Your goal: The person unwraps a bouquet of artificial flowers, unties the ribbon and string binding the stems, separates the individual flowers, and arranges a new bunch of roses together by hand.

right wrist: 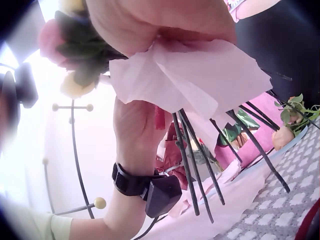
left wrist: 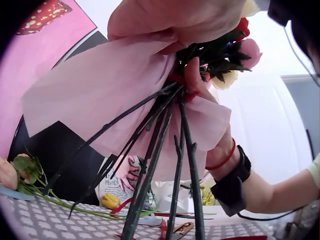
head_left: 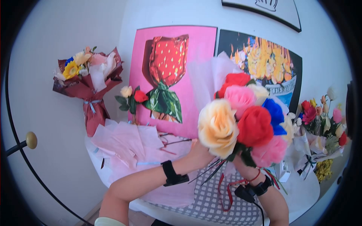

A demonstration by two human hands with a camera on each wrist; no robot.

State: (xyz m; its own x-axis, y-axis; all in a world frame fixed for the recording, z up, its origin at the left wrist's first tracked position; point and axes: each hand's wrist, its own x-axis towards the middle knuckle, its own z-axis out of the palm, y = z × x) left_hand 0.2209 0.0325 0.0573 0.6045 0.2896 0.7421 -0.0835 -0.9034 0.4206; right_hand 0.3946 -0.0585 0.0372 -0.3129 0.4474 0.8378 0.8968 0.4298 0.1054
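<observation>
Against the white wall, a pink picture (head_left: 203, 41) stands beside a dark picture (head_left: 264, 60), with a black-framed picture (head_left: 277, 9) higher up. A bouquet in dark red paper (head_left: 97, 115), tied with pale blue ribbon (head_left: 91, 106), is at far left, above a round knob (head_left: 31, 139) on a black rod (head_left: 15, 148). Yellow flowers (head_left: 324, 170) show at far right.

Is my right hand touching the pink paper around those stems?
Touching: the right wrist view shows the pink paper creased and gathered directly against the underside of the right hand.

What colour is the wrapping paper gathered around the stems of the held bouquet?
The wrapping paper is pale pink, seen best in the left wrist view.
</observation>
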